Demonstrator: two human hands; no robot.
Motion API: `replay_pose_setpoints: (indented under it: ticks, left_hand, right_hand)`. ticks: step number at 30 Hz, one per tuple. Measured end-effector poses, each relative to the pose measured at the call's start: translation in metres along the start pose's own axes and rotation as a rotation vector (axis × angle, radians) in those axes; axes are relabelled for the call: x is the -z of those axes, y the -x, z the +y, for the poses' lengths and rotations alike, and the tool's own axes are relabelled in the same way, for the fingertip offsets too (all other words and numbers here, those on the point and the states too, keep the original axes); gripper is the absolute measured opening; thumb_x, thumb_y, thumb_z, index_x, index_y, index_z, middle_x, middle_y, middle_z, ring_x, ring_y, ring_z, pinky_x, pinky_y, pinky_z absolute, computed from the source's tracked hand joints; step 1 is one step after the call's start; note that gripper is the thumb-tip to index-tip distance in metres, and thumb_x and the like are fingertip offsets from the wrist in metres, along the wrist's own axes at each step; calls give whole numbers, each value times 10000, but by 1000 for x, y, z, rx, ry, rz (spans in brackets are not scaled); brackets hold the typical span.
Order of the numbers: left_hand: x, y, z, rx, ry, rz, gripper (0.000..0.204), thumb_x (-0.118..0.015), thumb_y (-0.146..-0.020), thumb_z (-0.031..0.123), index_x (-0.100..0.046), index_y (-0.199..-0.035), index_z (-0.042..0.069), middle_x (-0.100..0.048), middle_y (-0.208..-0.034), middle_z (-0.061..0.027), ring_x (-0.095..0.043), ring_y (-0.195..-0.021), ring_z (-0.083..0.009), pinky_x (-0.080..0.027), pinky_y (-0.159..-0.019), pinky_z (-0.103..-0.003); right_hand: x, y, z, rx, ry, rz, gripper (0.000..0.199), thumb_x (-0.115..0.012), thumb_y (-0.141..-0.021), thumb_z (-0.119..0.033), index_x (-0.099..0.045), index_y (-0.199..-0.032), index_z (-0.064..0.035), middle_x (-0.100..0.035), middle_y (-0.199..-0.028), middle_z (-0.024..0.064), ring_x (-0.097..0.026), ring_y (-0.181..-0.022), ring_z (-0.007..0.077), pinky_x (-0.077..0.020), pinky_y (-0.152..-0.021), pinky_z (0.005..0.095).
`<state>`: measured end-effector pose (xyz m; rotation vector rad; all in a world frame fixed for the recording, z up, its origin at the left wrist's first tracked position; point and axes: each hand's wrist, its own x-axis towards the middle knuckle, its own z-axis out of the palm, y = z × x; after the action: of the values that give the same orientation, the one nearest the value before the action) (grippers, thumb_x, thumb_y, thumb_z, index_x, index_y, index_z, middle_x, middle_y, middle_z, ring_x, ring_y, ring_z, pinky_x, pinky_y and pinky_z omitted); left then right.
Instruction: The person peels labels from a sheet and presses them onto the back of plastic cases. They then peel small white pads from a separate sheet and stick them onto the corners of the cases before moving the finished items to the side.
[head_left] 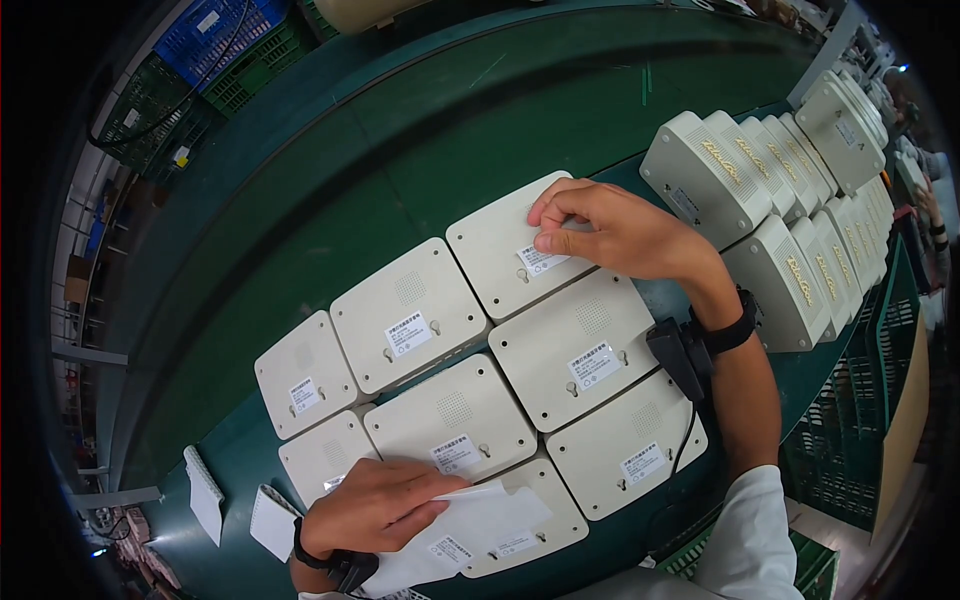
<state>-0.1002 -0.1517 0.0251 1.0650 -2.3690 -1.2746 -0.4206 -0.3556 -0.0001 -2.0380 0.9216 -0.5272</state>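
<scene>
A white sleeve [745, 535] lies toward five o'clock. At seven, the left hand [385, 505] grasps a sheet [490, 515]; at two, the right hand [625, 232] touches a label [543, 264], grip unclear: best smoothed squarely from one edge.

White labels [408, 334], dark print, on pale boxes [448, 422]; gold script lettering [801, 279] on stacked boxes [767, 288].

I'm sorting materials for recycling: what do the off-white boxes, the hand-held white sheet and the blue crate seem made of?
Off-white boxes: probably matt moulded plastic, from the rounded corners and grille holes.
White sheet in the left hand: thin, smooth paper or film, from its uneven, curling edge.
Blue crate: likely plastic, from its even colour and openwork sides; finish unclear.
</scene>
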Motion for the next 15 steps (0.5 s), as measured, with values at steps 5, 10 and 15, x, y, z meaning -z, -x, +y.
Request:
replay_pose_setpoints:
  ticks: [5,10,15]
  left_hand:
    - [0,1,0,1,5,-3,341,-727,-854,33,-686,-1191,62,-648,-778,-97,-610,-637,-281,-468,-566,-357]
    - [-1,1,-1,-8,7,4,346,-726,-855,32,-684,-1197,64,-649,-785,-100,-612,-637,-281,-466,-562,-358]
    - [-1,2,-2,-4,13,5,349,-725,-856,32,-683,-1201,65,-647,-781,-103,-610,-633,-283,-462,-559,-357]
  right_hand:
    - [-1,0,0,6,27,5,256,-673,-977,-238,-619,-867,-13,-648,-1161,105,-594,-1017,211,-481,-899,324]
    - [-2,-1,1,3,31,14,249,-673,-976,-230,-621,-864,-14,-647,-1156,105,-594,-1013,211,-482,-892,319]
    - [-2,-1,0,10,34,21,238,-674,-972,-216,-622,-861,-12,-650,-1140,106,-595,-1008,213,-486,-888,319]
